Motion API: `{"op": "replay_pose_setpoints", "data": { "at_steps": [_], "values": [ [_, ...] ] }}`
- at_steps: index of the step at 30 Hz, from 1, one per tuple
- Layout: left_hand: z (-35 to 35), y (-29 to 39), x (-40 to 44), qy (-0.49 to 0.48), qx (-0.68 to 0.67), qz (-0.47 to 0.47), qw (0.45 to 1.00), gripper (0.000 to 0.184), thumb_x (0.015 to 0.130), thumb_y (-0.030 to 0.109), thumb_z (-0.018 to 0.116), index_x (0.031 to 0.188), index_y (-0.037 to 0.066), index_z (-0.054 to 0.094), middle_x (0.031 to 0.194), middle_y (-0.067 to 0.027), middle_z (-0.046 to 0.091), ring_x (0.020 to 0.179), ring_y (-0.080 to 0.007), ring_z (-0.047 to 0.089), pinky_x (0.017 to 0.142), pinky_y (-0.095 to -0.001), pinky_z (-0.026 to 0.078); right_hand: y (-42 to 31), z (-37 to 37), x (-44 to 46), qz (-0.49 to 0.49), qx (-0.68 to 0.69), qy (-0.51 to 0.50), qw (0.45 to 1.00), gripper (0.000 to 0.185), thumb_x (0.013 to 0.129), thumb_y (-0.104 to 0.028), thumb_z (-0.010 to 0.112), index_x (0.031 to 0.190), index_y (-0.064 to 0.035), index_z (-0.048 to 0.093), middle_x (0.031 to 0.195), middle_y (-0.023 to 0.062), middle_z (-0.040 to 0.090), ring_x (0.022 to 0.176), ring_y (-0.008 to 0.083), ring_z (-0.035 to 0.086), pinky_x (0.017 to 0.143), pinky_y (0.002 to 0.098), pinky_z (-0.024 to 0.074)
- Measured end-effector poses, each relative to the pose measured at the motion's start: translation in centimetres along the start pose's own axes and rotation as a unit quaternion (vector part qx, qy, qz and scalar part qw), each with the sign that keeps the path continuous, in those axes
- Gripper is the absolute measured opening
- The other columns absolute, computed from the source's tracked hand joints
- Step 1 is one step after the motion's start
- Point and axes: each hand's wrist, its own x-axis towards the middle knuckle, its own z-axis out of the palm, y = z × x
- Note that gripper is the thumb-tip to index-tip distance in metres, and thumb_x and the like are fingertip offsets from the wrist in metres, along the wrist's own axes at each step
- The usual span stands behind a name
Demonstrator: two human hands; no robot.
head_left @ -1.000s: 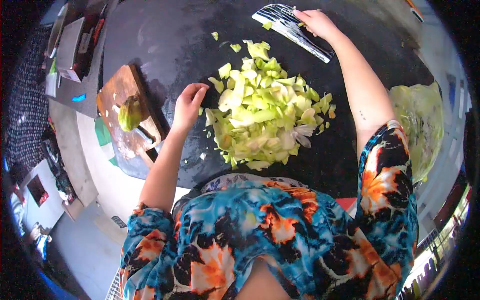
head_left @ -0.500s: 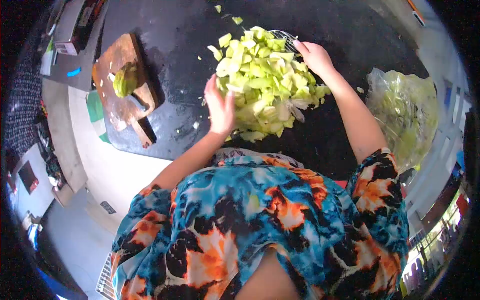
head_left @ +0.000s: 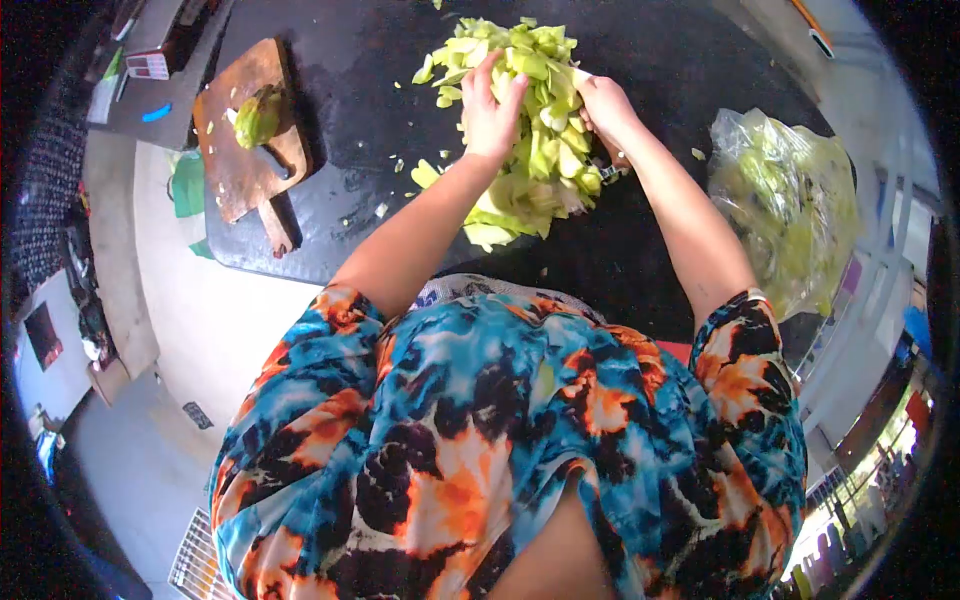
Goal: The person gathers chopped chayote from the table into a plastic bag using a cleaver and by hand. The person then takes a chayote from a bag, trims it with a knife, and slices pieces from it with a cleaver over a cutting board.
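A heap of pale green vegetable slices point(head_left: 548, 120) lies on the black table point(head_left: 360, 90). My left hand point(head_left: 492, 115) presses on the heap's left side, its thumb and fingers apart on top of the slices. At the heap's right side my right hand point(head_left: 607, 108) is closed on the black and white scraper, which is now mostly hidden under the hand and the slices. A few loose bits lie to the left of the heap.
On the left, a wooden cutting board point(head_left: 240, 175) holds a green vegetable point(head_left: 257, 118) and a dark-handled knife point(head_left: 275, 162). A clear plastic bag point(head_left: 785, 210) with green contents sits at the right edge. A small blue object point(head_left: 157, 112) lies at the far left.
My right hand has brought the scraper from the far side to the heap's right side. My left hand has moved right onto the slices, and the heap is pushed together, narrower.
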Motion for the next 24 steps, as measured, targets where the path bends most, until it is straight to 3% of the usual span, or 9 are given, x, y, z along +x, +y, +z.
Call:
{"op": "replay_pose_setpoints", "data": {
  "at_steps": [3, 10, 15, 19, 24],
  "values": [
    [0.7, 2.6, -0.1, 0.024, -0.003, 0.038, 0.999, 0.051, 0.085, 0.034, 0.061, 0.129, 0.013, 0.046, 0.124, -0.0215, 0.042, 0.119, -0.0357, 0.039, 0.102, -0.0402, 0.032, -1.9, -1.1, -2.1, 0.008, 0.091, 0.021, 0.996, 0.033, 0.092, -0.027, 0.042, 0.082, -0.0008, 0.061, 0.054, 0.0025, 0.05, 0.042, 0.0134, 0.045, 0.042, 0.029, 0.0398],
    [-1.4, 9.2, 1.0, -0.008, -0.04, 0.076, 0.996, 0.045, 0.088, 0.034, 0.056, 0.126, 0.011, 0.048, 0.124, -0.0203, 0.042, 0.119, -0.0345, 0.04, 0.102, -0.0401, 0.032, -7.6, -2.9, -7.7, 0.008, 0.162, 0.029, 0.986, 0.033, 0.096, -0.029, 0.038, 0.083, -0.0046, 0.056, 0.058, -0.0007, 0.049, 0.045, 0.0098, 0.044, 0.043, 0.0265, 0.0378],
    [-3.5, 12.0, 0.5, -0.002, -0.002, 0.116, 0.993, 0.045, 0.088, 0.036, 0.054, 0.125, 0.012, 0.049, 0.126, -0.0187, 0.042, 0.121, -0.0341, 0.037, 0.103, -0.0407, 0.03, -10.8, -2.7, -11.8, -0.015, 0.211, 0.029, 0.977, 0.032, 0.096, -0.032, 0.04, 0.087, -0.0056, 0.056, 0.061, 0.0, 0.05, 0.048, 0.0098, 0.045, 0.045, 0.026, 0.04],
    [-5.6, 13.2, -0.1, 0.011, 0.018, 0.098, 0.995, 0.044, 0.088, 0.037, 0.053, 0.124, 0.014, 0.05, 0.127, -0.0183, 0.042, 0.12, -0.0346, 0.038, 0.103, -0.0423, 0.03, -10.7, -1.5, -10.9, -0.011, 0.207, 0.017, 0.978, 0.033, 0.094, -0.031, 0.042, 0.084, -0.0033, 0.057, 0.062, 0.0052, 0.053, 0.048, 0.0155, 0.05, 0.044, 0.0312, 0.0433],
    [-11.0, 11.9, 0.3, 0.047, 0.005, 0.093, 0.995, 0.044, 0.087, 0.036, 0.054, 0.123, 0.012, 0.051, 0.125, -0.0185, 0.044, 0.117, -0.0349, 0.039, 0.101, -0.0425, 0.032, -14.3, 3.2, -11.5, -0.014, 0.205, 0.008, 0.979, 0.031, 0.094, -0.029, 0.043, 0.084, -0.0022, 0.056, 0.061, 0.0056, 0.052, 0.046, 0.0159, 0.049, 0.043, 0.0311, 0.0435]
  ]
}}
